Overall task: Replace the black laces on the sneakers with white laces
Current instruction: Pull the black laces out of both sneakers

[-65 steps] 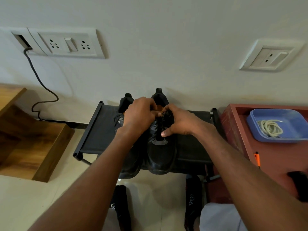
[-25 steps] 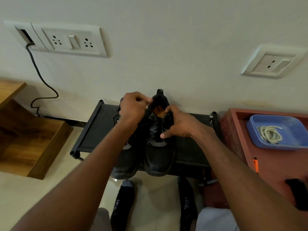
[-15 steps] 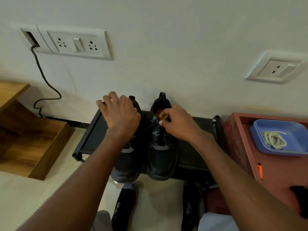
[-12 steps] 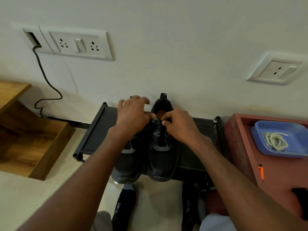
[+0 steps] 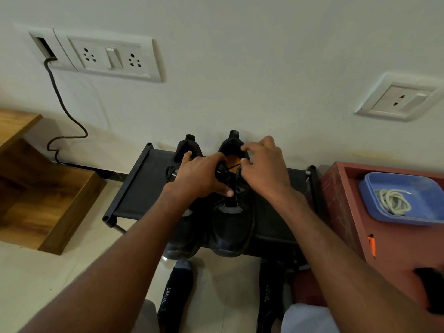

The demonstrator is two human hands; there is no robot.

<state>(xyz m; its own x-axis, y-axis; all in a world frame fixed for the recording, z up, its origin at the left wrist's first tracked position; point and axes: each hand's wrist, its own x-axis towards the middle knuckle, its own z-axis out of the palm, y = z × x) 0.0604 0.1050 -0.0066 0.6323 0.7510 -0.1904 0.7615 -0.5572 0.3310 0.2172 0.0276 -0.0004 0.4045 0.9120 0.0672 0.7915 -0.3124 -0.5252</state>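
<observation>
The left hand [image 5: 199,176] lies over the collar of the right-side sneaker [image 5: 230,212], fingers curled, thumb pressed near the eyelets; whether it actually pinches the black lace [image 5: 231,182] I cannot tell. The right hand [image 5: 264,169] sits at the shoe's opening with fingers loosely spread, apparently touching the tongue rather than holding anything. Both sneakers stand side by side on a black shoe rack [image 5: 134,188], the other sneaker [image 5: 185,231] mostly under the left forearm. The white laces [image 5: 392,201] lie coiled in a blue tray [image 5: 408,181] well apart, so the work looks barely begun: black laces are still in, and none of the white is threaded.
</observation>
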